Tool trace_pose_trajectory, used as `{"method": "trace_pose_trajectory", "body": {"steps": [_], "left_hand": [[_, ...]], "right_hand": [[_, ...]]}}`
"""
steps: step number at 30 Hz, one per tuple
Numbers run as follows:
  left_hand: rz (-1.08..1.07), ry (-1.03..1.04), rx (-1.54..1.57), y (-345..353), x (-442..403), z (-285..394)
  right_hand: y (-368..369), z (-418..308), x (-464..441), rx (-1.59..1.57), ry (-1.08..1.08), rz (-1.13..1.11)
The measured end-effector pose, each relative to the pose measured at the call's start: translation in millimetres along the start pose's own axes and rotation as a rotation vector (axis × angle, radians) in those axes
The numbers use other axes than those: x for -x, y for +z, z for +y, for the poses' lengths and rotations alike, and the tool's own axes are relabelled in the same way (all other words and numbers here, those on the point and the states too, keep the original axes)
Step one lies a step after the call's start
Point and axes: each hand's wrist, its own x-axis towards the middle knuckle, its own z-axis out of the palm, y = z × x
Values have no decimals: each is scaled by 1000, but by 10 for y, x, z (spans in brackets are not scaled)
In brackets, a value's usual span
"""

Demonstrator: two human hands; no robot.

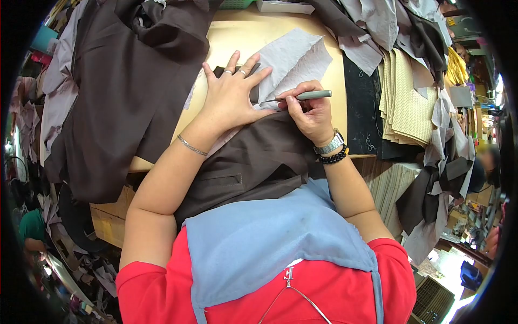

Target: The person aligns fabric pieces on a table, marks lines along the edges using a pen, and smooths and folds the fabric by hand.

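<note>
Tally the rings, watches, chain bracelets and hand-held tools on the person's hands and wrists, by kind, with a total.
Rings: 2, both on the left hand
Watch: 1
Chain bracelet: 1
Grey-handled tool: 1, in the right hand
Total: 5

Fabric (291, 65) lies on the table (232, 32); stacked sheets (407, 102) lie right.

A stack of cream patterned sheets (406, 102) is seen at the right. It is bordered on its left by a black panel (360, 102). Yellow cloth (457, 67) is hung to its upper right. A green basket (234, 4) and a white tray (285, 6) are set to its upper left. Below the stack, a slatted grille (431, 301) is partly shown; well apart to its lower left, a cardboard box (110, 218) is seen.
</note>
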Motion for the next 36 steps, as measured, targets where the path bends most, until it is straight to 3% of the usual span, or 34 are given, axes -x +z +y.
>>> {"method": "trace_pose_trajectory", "body": {"steps": [10, 13, 17, 36], "left_hand": [[21, 10, 7, 30, 0, -18], [11, -1, 5, 16, 2, -8], [-2, -14, 0, -12, 0, 13], [5, -12, -4, 9, -2, 8]], "right_hand": [[14, 33, 19, 142, -53, -2], [32, -37, 24, 404, -273, -67], [83, -53, 17, 532, -440, -53], [50, 16, 15, 387, -401, -32]]}}
